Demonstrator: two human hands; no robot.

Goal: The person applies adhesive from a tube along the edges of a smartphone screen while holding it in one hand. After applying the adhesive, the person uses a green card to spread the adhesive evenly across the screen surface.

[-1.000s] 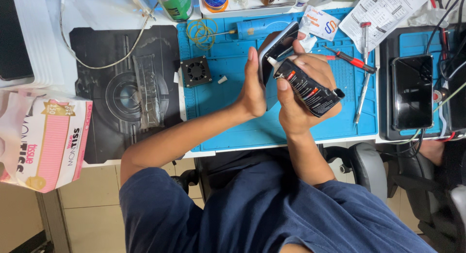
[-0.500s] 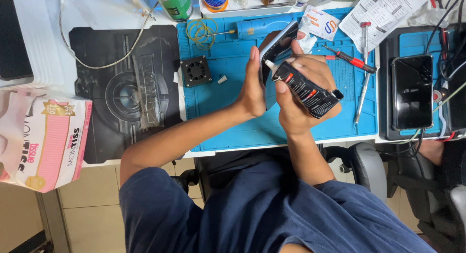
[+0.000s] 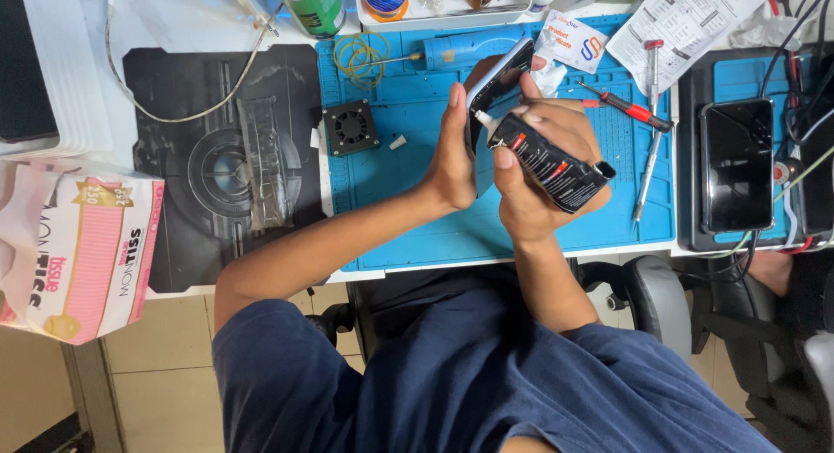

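Left hand [image 3: 453, 153]: clasps a phone [image 3: 497, 78] upright by its edge.
Right hand [image 3: 543, 171]: squeezes a black glue tube [image 3: 549, 168], nozzle touching the phone.
Risk: overpressure likely smears glue; the phone may slip onto the blue mat [image 3: 408, 201].

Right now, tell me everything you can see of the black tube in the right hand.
The black tube is a soft squeeze tube, apparently glue, with red and white print, a pale pointed nozzle and a flat crimped tail. It lies tilted, nozzle up-left at the edge of the phone that the left hand holds upright. The right hand wraps it, thumb on top, above the blue mat.
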